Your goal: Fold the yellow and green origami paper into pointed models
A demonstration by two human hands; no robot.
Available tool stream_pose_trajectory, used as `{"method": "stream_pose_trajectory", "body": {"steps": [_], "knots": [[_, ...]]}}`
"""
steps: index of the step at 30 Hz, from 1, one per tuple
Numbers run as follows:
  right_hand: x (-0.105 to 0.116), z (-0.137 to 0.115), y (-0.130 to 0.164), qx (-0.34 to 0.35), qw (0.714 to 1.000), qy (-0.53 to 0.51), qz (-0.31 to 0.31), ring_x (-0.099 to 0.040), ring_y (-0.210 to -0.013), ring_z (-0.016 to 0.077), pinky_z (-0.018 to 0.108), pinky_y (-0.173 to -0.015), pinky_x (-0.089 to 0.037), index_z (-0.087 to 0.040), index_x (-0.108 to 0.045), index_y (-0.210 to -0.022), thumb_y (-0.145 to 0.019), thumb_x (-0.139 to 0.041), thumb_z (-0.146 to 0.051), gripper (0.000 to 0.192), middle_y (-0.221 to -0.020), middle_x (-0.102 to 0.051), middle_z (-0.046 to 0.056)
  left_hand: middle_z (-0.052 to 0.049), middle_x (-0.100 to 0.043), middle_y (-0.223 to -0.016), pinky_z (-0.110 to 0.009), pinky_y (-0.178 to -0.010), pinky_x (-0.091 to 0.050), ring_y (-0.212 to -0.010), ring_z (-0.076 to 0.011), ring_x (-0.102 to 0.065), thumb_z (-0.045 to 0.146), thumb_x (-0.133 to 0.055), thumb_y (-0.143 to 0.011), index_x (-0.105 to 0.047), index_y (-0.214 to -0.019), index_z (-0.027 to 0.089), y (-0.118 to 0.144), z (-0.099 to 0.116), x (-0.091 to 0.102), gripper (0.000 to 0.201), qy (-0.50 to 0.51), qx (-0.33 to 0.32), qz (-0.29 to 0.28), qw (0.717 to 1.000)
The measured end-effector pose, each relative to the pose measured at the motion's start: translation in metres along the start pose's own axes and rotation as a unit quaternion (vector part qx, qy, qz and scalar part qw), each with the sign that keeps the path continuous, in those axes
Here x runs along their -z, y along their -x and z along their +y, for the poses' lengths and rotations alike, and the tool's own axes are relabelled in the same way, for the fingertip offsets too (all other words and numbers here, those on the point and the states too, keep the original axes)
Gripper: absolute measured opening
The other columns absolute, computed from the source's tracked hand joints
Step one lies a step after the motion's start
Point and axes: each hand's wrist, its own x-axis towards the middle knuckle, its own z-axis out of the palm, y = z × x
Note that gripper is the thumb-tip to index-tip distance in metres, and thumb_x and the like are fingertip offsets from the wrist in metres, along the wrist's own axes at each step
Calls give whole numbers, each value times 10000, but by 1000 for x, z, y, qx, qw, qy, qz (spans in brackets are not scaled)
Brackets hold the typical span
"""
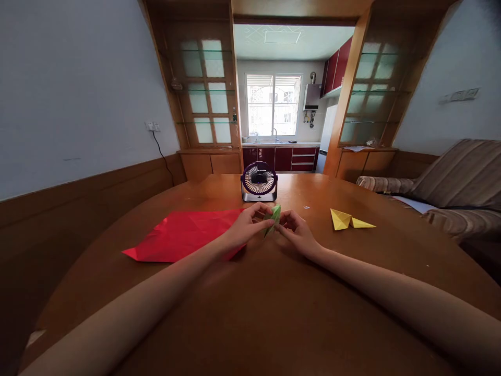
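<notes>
Hands pinching green folded paper over worktop centre.

Left hand [245, 227] and right hand [297, 232] each have their grip closed on the green paper piece [273, 218], held just above the worktop [250, 313], in front of the small desk fan [259, 181]. Green piece already narrow and multi-folded; judged partway through, final form not yet clear. Yellow folded figure [349, 220] lies to the right, looks finished. Red sheet [182, 235] lies creased but open at left, touching the left wrist. No legible brand or writing visible.

green folded paper [274, 217] half hidden by fingers, folds unreadable
</notes>
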Motion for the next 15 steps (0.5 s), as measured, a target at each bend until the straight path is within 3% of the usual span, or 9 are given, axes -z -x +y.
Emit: {"method": "stream_pose_trajectory", "body": {"steps": [3,7,11,15], "knots": [[-1,-3,2,22,999,36,-6,-530,-760,160,306,-686,-434,-226,-549,-898,-856,-623,-352,152,-843,-572,15,-14,-584,-907,-257,-726,-438,-798,-136,-559,375,-654,-805,-546,-921,180,1,3,-1,251,-5,-5,18,1000],[-3,-5,4,55,996,60,-34,-537,-752,154,308,-704,-447,-229,-557,-911,-866,-601,-300,95,-850,-585,13,-5,-567,-838,-235,-652,-408,-732,-129,-520,400,-590,-851,-524,-866,186,4,9,-5,224,-118,-37,63,990],[-3,-4,5,46,996,43,-64,-524,-727,150,289,-674,-438,-230,-561,-897,-859,-602,-286,79,-827,-576,7,-5,-572,-824,-245,-675,-403,-747,-136,-518,344,-542,-893,-547,-896,195,8,16,-7,149,-222,-93,38,970],[-2,-3,5,49,994,45,-85,-514,-718,146,284,-673,-430,-225,-566,-903,-861,-594,-261,62,-805,-571,1,-24,-592,-903,-260,-730,-416,-809,-146,-532,305,-539,-894,-577,-926,192,8,18,-7,123,-240,-116,19,964]]}}
